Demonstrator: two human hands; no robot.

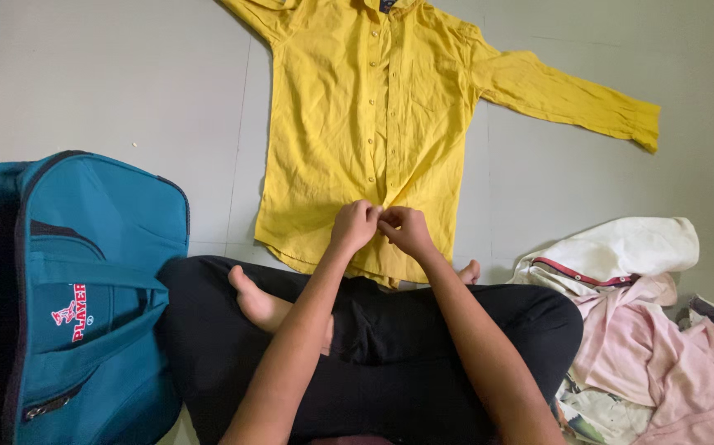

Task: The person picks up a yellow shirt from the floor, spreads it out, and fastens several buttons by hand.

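1. Yellow button-up shirt, head view: it lies flat on the grey floor, front side up, just beyond the person's crossed legs. Its long axis runs straight away from the person, with the collar at the far end and the hem at the near end. One sleeve stretches out past the shirt's right side; the other sleeve runs off the top edge of the view.

2. Head view, the hands relative to the shirt: the left hand and the right hand meet at the button placket, low on the shirt and just above the hem. They touch each other at the fingertips. Both are pinched shut on the shirt's fabric at the placket; whether a button sits between the fingers is too small to tell.

3. Head view, the key relation: the placket runs along the shirt's long axis, so the rest of the button row lies directly ahead of the hands, towards the collar. Both hands are equally near, one on each side of the placket line, the left on the shirt's left panel and the right on the right panel.

4. Head view, the surroundings relative to the shirt: a teal bag with zip pockets stands well apart to the left of the hem, beside the person's knee. A heap of pink and white clothes lies to the right of the hem, below the outstretched sleeve and apart from the shirt.
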